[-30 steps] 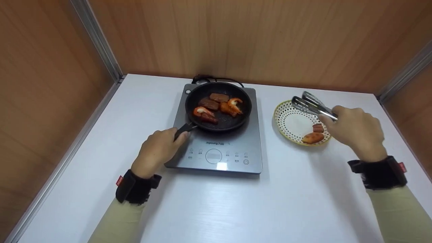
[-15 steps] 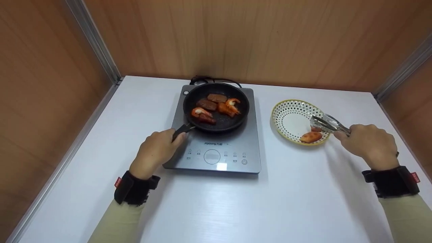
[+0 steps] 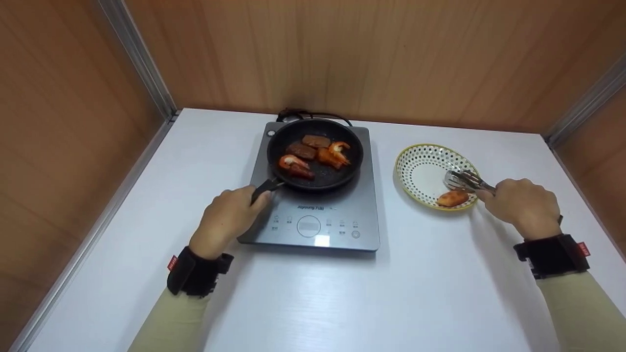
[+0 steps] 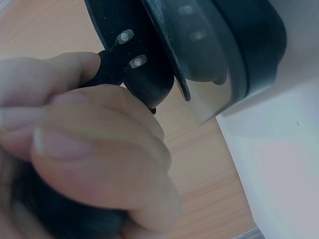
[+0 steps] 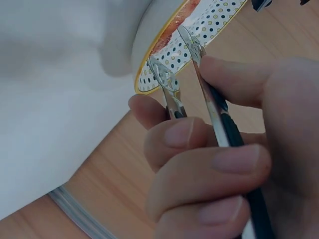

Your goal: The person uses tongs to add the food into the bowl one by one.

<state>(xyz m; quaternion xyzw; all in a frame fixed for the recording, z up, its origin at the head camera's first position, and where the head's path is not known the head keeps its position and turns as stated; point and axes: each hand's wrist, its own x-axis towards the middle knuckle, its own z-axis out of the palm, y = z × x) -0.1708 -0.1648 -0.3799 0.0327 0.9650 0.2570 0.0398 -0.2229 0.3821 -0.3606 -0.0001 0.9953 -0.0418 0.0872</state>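
My left hand (image 3: 227,217) grips the black handle of a frying pan (image 3: 320,183); the left wrist view shows the fingers curled round it. Several pieces of food lie in the pan, among them a shrimp (image 3: 292,161), another orange shrimp (image 3: 338,149) and brown slabs of meat (image 3: 316,141). My right hand (image 3: 523,205) holds metal tongs (image 3: 470,181), their tips down inside a dotted plate (image 3: 413,173) with a yellow rim. Beside the tips lies an oval orange-brown piece of food (image 3: 453,198). In the right wrist view the tong arms (image 5: 209,102) stand apart, reaching over the rim.
Under the pan is a grey induction cooker (image 3: 274,237) with a touch panel, and its black cable (image 3: 332,115) runs behind it. Wooden panels (image 3: 367,58) with metal corner strips wall in the white table (image 3: 313,303).
The tongs have come down from above the plate to its right side, covering the small reddish-brown piece there. My right hand moved right, then slightly back left. The left hand keeps its grip.
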